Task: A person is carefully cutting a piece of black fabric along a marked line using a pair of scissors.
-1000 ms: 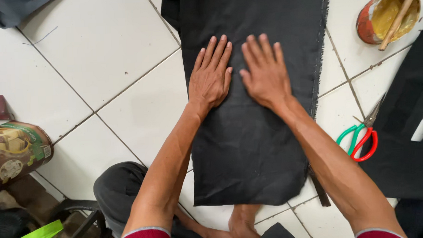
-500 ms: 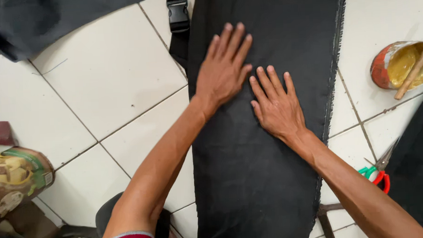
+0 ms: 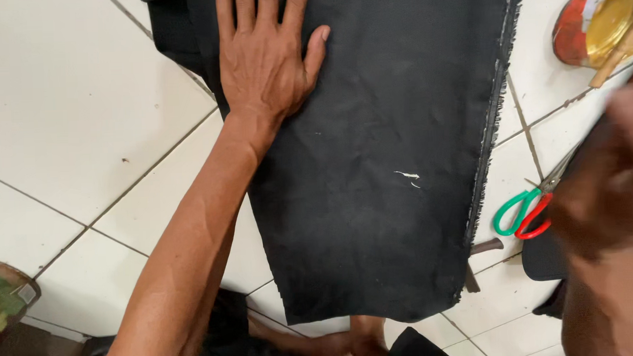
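A long strip of black fabric lies flat on the white tiled floor, its right edge frayed. My left hand presses flat on the upper left part of the fabric, fingers spread. My right hand is blurred and lifted off the cloth, over at the right edge of the view, above another dark piece of cloth and close to a pair of scissors with one green and one red handle. Nothing shows in it.
A red tin of yellow paste with a stick in it stands at the top right. A camouflage-patterned object sits at the bottom left. My bare foot shows below the fabric's near end.
My left hand slid farther up the fabric. My right hand left the cloth and swung out to the right, near the scissors. The view moved closer.
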